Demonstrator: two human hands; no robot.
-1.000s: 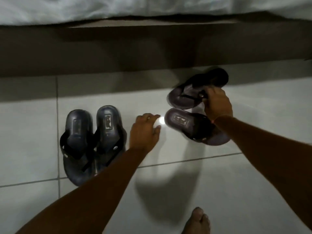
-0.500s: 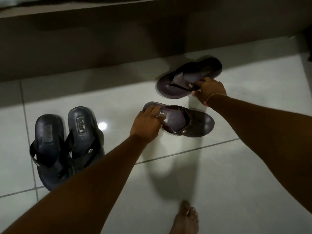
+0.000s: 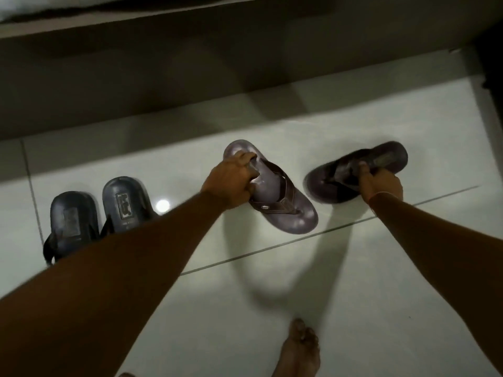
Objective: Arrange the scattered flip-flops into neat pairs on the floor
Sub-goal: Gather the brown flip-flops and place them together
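Two dark brown flip-flops lie apart on the pale tiled floor. My left hand [image 3: 234, 183] grips the heel end of the nearer brown flip-flop [image 3: 288, 210], whose toe points toward me and to the right. My right hand [image 3: 378, 183] holds the second brown flip-flop [image 3: 337, 175] by its strap; this one lies almost sideways, heel to the right. At the left, a black pair stands side by side with heels away from me: the left black flip-flop [image 3: 72, 221] and the right black flip-flop [image 3: 125, 202], both partly hidden by my left forearm.
A dark bed base [image 3: 190, 63] runs along the back, with white bedding [image 3: 32, 6] above it. A dark object [image 3: 490, 50] stands at the far right. My bare foot [image 3: 299, 349] rests on the tiles at the bottom. A bright light reflection [image 3: 162, 205] shines beside the black pair.
My left hand closed on the nearer brown flip-flop's heel and turned it. My right hand carried the other brown flip-flop to the right, so the two are farther apart.
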